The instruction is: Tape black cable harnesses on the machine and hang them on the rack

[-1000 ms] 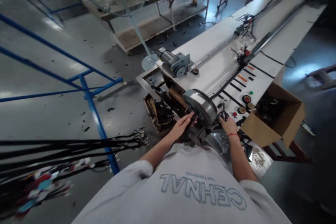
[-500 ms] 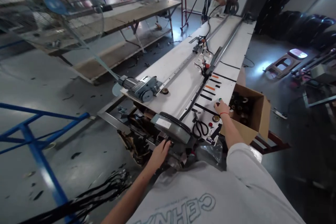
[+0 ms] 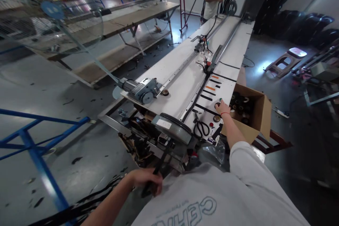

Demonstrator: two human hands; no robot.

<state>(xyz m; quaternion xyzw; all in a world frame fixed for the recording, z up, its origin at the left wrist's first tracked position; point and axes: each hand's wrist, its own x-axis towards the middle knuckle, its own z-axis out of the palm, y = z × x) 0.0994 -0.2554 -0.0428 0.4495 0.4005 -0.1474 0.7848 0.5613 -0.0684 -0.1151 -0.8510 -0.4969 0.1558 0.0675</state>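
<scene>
A black strap [image 3: 159, 162] runs taut from the round drum [image 3: 173, 130].

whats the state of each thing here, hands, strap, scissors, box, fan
left hand: closed around the black strap
black strap: pulled taut from the round machine head
right hand: pressing on a panel button
scissors: lying flat, untouched
cardboard box: open, rolls inside
fan: blades blurred; running or not unclear

White table [image 3: 185, 88], black strap [image 3: 159, 164], brown cardboard box [image 3: 261, 122], blue frame [image 3: 39, 155], black-handled scissors [image 3: 200, 128].
</scene>
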